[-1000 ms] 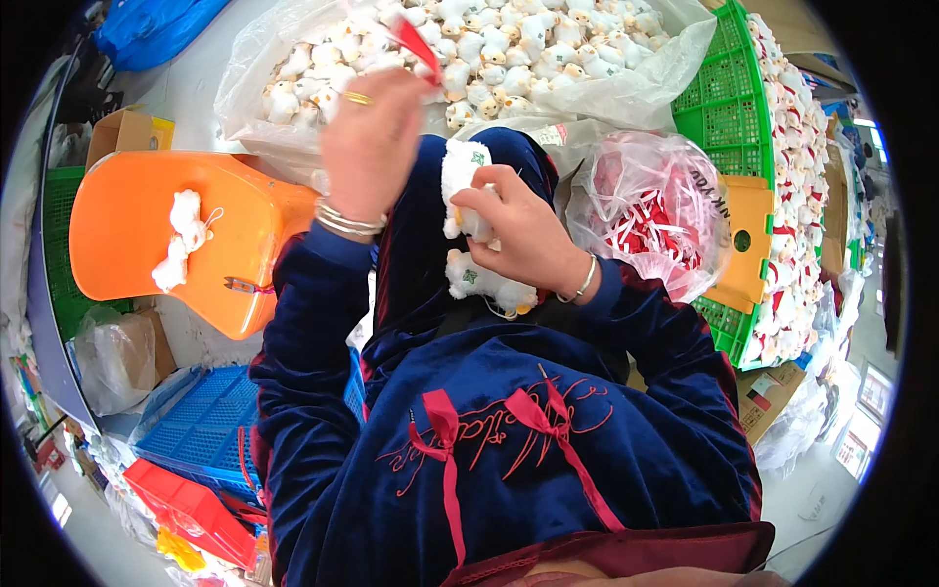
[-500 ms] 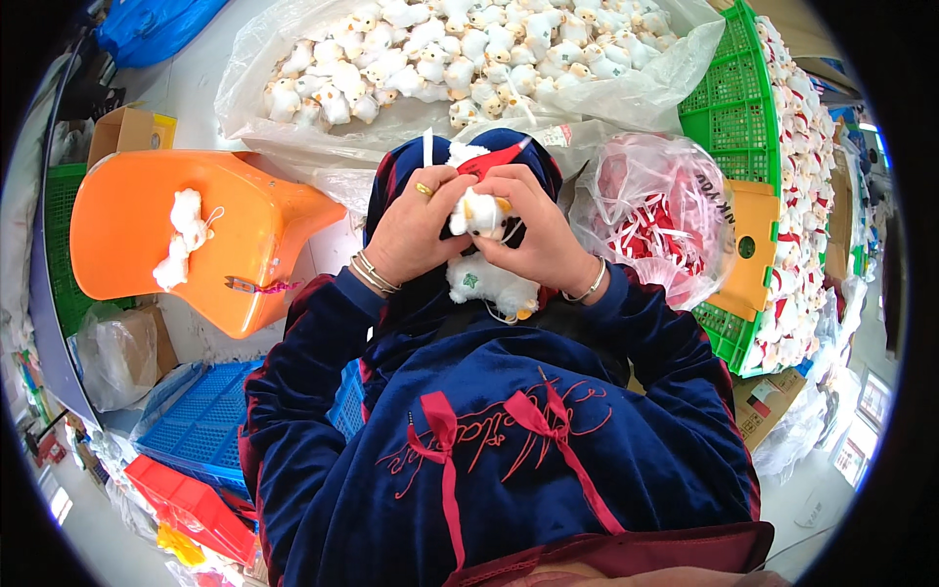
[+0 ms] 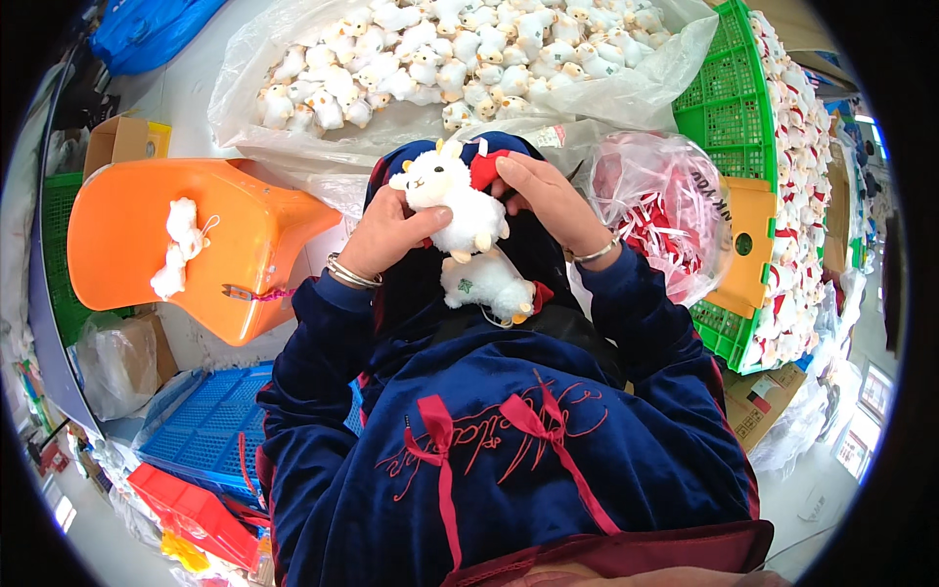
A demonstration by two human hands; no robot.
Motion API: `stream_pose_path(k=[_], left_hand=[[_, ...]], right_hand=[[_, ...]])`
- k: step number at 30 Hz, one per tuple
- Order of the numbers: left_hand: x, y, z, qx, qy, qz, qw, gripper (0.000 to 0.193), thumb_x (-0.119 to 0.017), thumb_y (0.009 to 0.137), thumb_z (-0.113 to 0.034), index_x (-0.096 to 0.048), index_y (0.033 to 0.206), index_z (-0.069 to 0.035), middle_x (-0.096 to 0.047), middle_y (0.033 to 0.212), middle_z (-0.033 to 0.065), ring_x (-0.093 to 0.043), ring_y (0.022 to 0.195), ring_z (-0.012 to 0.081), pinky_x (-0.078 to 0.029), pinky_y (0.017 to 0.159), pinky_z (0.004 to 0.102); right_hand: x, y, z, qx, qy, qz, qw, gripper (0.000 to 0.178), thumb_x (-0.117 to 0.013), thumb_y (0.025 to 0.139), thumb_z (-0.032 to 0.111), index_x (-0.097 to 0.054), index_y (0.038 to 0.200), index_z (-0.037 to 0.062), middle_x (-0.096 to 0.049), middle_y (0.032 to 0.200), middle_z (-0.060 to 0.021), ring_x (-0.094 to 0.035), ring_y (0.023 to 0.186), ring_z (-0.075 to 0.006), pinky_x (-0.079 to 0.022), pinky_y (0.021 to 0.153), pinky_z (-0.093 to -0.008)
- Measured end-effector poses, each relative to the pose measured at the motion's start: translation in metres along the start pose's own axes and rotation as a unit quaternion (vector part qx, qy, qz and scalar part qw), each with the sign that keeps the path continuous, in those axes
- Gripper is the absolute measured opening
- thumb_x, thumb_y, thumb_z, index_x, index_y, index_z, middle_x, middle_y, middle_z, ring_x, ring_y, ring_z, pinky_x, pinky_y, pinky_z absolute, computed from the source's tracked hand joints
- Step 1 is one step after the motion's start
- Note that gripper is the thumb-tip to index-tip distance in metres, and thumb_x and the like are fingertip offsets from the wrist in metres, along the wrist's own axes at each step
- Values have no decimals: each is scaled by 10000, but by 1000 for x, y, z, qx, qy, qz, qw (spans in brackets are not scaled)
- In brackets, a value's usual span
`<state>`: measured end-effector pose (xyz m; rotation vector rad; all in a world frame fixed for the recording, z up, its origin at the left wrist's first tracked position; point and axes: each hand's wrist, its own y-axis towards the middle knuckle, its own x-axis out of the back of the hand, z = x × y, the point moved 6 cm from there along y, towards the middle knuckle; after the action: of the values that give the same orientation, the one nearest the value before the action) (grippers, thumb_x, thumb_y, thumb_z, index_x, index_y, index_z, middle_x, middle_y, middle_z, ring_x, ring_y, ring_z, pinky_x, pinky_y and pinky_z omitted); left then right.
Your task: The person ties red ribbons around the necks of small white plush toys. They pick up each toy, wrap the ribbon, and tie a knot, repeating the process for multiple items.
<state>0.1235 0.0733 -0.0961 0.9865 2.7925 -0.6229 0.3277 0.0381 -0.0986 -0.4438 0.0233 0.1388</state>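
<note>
My left hand point(image 3: 383, 233) is closed around a white plush goat toy point(image 3: 460, 210) with small yellow horns, its face turned up toward the left. Pinched at the toy's upper right is a piece of red cloth point(image 3: 483, 172), held by the fingertips of my right hand point(image 3: 559, 203). A strip of red also shows beside my left fingers; whether it is the same cloth, I cannot tell. On my lap just below lies a second white plush toy point(image 3: 479, 284), with a green mark on its side and a red piece at its right end.
An orange chair point(image 3: 127, 230) at left bears white plush toys point(image 3: 182, 230) and small thread snips point(image 3: 238, 292). Ahead, a clear plastic bag point(image 3: 240, 98) is heaped with plush toys. At right are a bag of red ribbons point(image 3: 660, 230) and a green crate point(image 3: 724, 98) of red-trimmed toys.
My hands, earlier close together at the toy's head, have moved apart. The goat is now turned and raised in my left hand, while my right hand has shifted right with the red cloth.
</note>
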Motion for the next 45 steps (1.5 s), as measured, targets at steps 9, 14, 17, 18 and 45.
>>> stream_pose_path(k=[9, 14, 17, 18, 45], left_hand=[[9, 12, 7, 47, 110, -22, 993, 390, -758, 916, -334, -742, 1109, 4, -728, 914, 19, -621, 755, 73, -495, 667, 246], [15, 14, 4, 66, 153, -54, 984, 426, -779, 910, -351, -752, 1115, 21, -749, 920, 41, -655, 781, 83, -521, 709, 253], [14, 13, 4, 40, 156, -56, 985, 425, -779, 909, -353, -754, 1102, 25, -758, 925, 53, -676, 806, 95, -536, 735, 263], [15, 13, 6, 44, 165, -54, 984, 430, -780, 907, -355, -753, 1105, 26, -761, 931, 57, -681, 815, 99, -540, 745, 267], [20, 28, 19, 13, 247, -108, 963, 467, -832, 822, -386, -659, 729, 38, -587, 607, 52, -491, 563, 128, -440, 549, 326]], right_hand=[[0, 8, 8, 129, -21, -91, 987, 168, -716, 962, 146, -722, 1011, -14, -686, 817, 19, -566, 724, -50, -468, 654, -227], [-1, 2, 12, 141, -214, -114, 960, 278, -742, 911, 172, -700, 1086, -39, -689, 856, -66, -591, 696, -127, -495, 660, -288], [0, -5, 28, 147, -297, -55, 942, 339, -728, 890, 159, -679, 1176, -15, -683, 967, -136, -599, 710, -177, -499, 665, -335], [1, -5, 28, 156, -322, -46, 933, 330, -724, 894, 158, -681, 1174, -10, -684, 951, -135, -603, 708, -182, -497, 665, -337], [-12, 14, 31, 180, -254, -79, 947, 159, -649, 941, 145, -660, 942, -14, -641, 801, -103, -601, 693, -193, -480, 646, -316]])
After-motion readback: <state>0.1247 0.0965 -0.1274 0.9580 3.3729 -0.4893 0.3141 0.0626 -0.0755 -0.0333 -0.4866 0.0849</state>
